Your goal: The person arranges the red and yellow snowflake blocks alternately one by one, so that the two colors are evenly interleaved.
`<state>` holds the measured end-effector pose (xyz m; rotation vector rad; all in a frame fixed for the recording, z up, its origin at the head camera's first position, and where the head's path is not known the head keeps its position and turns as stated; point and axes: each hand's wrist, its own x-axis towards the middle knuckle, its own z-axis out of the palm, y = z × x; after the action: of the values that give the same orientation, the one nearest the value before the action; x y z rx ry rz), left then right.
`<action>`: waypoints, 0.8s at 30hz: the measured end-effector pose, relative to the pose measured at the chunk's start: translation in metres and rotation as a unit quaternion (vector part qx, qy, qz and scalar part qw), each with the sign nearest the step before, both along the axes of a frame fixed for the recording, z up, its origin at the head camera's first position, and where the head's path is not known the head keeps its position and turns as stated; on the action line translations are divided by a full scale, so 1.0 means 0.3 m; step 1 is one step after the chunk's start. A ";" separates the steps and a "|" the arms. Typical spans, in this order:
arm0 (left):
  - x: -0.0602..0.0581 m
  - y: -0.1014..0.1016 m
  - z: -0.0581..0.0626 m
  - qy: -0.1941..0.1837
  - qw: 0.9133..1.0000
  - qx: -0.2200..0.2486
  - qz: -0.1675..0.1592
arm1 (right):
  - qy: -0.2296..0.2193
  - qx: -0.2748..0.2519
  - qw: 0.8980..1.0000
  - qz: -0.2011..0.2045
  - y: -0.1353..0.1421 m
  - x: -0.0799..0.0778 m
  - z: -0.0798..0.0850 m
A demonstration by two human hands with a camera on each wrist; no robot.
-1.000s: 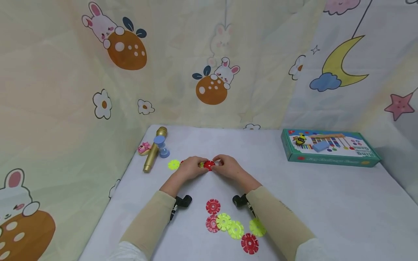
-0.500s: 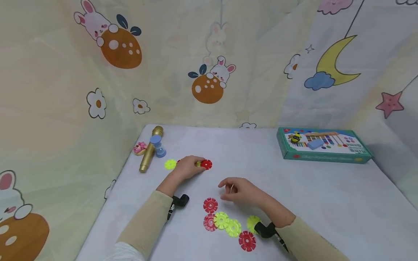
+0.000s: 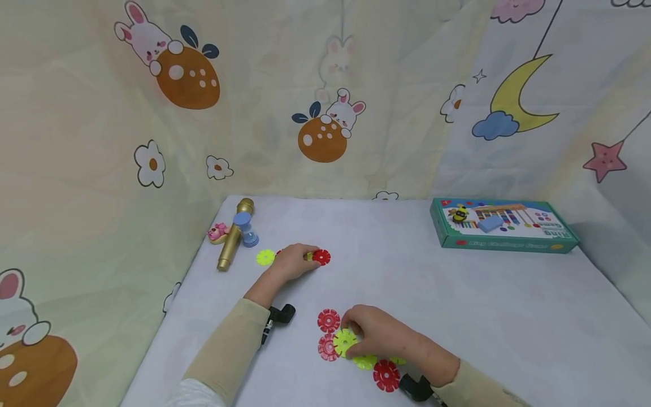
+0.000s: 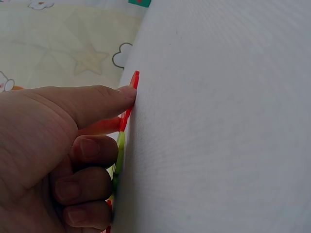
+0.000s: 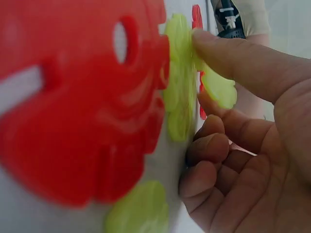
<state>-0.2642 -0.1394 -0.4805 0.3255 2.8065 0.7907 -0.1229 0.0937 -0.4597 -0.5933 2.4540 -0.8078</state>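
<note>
Yellow-green disc (image 3: 344, 342) in right hand (image 3: 383, 332) — bright, flat, rim notched.

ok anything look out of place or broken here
Nothing stands out: I see no spill or breakage. Red discs lie on the table by the right hand, and the green box looks intact.

Head cam: high, person's viewpoint, facing forward and down, farthest off; gets table (image 3: 483, 316), wall (image 3: 264, 68), left hand (image 3: 290, 263), right hand (image 3: 383, 333). Left wrist cam (image 3: 282, 314): close, low over table, picture rolled sideways, wall upper left; shares left hand and red disc (image 3: 322, 257) with head cam. Right wrist cam (image 3: 416, 388): close, low, front red disc (image 5: 82, 138) nearest, left sleeve (image 5: 255, 19) beyond; shares right hand and green disc (image 3: 344, 342) with head cam.
</note>
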 end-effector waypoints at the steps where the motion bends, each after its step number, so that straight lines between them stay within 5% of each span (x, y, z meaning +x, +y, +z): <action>1: 0.001 0.000 -0.001 0.000 1.000 0.001 0.001 | 0.002 0.008 1.000 -0.001 -0.005 -0.001 -0.002; 6: 0.003 0.000 -0.001 -0.001 1.000 -0.001 0.002 | -0.003 -0.002 1.000 -0.001 -0.003 -0.004 0.001; 14: 0.001 0.001 -0.003 -0.001 1.000 -0.001 -0.003 | -0.056 -0.132 0.989 -0.047 0.032 -0.037 0.085; 19: 0.003 0.005 0.001 0.002 1.000 -0.003 0.003 | -0.071 -0.201 0.970 -0.120 0.045 -0.116 0.126; 24: 0.005 0.003 0.004 0.000 1.000 -0.002 0.008 | -0.032 -0.163 0.971 -0.174 0.031 -0.239 0.123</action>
<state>-0.2627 -0.1385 -0.4794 0.3032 2.8129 0.7870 -0.1947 0.1030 -0.4229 -0.2395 2.4157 -1.3654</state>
